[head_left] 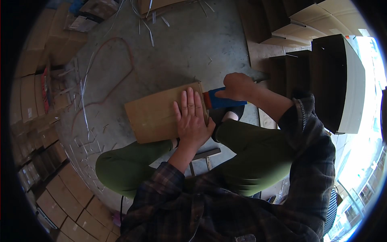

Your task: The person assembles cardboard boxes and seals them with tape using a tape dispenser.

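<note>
A closed brown cardboard box lies tilted slightly across the space in front of my knees. My left hand rests flat on its upper face near the right end, fingers stretched out and thumb to the side. Closed around a blue hand tool is my right hand, with the thumb along the tool's top. The tool's orange-red front part sits right at the box's right end. Its exact kind I cannot tell, since my fingers cover part of it.
Stacked cardboard boxes line the left side. Tall open cartons stand at the right, by bright daylight. An orange hose or cord curves over the concrete floor, among scattered strips of white strapping. Below my left wrist shows a dark bar.
</note>
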`<state>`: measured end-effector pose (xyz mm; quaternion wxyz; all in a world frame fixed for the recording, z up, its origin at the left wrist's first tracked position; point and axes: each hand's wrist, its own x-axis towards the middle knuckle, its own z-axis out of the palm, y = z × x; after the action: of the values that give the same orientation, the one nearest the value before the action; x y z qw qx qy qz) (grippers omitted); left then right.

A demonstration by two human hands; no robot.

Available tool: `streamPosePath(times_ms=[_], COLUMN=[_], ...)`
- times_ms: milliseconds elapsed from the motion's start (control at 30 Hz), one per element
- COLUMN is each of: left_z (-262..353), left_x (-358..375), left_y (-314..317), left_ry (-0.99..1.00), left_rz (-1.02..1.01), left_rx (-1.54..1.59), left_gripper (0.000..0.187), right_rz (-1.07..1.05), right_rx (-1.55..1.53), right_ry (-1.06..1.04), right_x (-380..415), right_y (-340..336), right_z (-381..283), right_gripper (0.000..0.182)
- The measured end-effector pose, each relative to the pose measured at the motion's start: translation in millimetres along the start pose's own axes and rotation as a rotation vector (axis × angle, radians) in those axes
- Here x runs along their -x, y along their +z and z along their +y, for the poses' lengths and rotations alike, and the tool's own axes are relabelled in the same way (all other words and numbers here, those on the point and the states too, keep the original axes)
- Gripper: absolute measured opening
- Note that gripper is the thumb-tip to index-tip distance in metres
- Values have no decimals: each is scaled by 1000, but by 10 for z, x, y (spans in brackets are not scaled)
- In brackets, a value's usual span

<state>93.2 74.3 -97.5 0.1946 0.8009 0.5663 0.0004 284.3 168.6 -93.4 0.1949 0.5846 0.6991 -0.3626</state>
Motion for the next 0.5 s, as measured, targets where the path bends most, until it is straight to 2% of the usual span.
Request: streamPosePath(times_ms=[100,200,300,400,500], left_z=[20,-5,-8,-30,-42], left_x=[-7,-33,8,5,23], left_y=[-3,4,20,-23,-90], left_ry=[3,-38,-22,-41,2], left_rz=[-4,-46,-28,-51,-93], left_rx=[5,19,9,15,36], left_gripper=[96,93,94,94,91], right_rz=[-97,-16,-52,-63,-95], right_rx=[44,102,163,135,146], right_ry=[73,35,37,145,79], right_x=[-101,-340,-400,-539,-582], right_y=[-42,471,682,927,910], right_z=[-254,-385,-514,-535,-542], right_gripper=[36,33,24,26,26])
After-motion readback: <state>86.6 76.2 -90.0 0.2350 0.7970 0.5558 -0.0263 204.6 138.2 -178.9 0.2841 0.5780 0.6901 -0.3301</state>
